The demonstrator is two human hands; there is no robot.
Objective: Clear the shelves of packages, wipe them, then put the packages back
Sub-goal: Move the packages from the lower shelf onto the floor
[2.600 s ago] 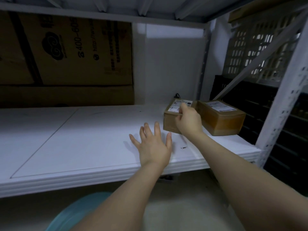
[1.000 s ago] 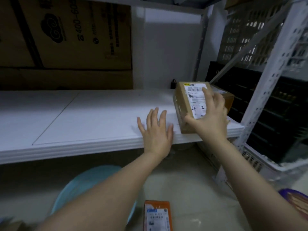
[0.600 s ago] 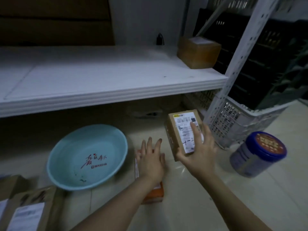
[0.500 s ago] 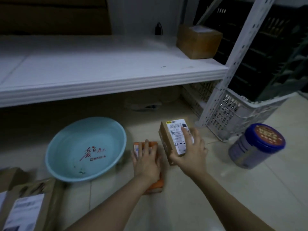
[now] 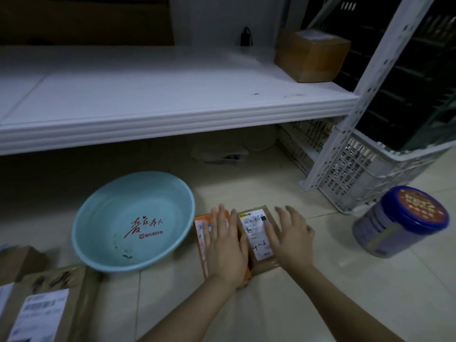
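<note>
Head view.

1. The labelled box (image 5: 256, 232), marked "4-2", lies label up on the floor (image 5: 320, 304), just beside the orange packet (image 5: 200, 230). In the dim light it cannot be told whether the two touch.
2. The right hand (image 5: 292, 240) lies flat over the box's right side, fingers straight and slightly spread, pinching nothing.
3. The left hand (image 5: 227, 245) rests flat on the orange packet, fingers straight and close together.
4. The step in hand appears to be setting the box down. To do it well:
   - Seat the box flat before lifting the right hand.
   - Keep the label up, so the mark can be read when packages go back.
   - Hold the packet in place with the left hand so that it does not slide.
   - Keep both clear of the basin (image 5: 98, 218), which may be wet.
5. One box (image 5: 312, 55) stands at the right end of the shelf (image 5: 148, 95). Clearing is therefore judged incomplete; remove it before wiping.
</note>
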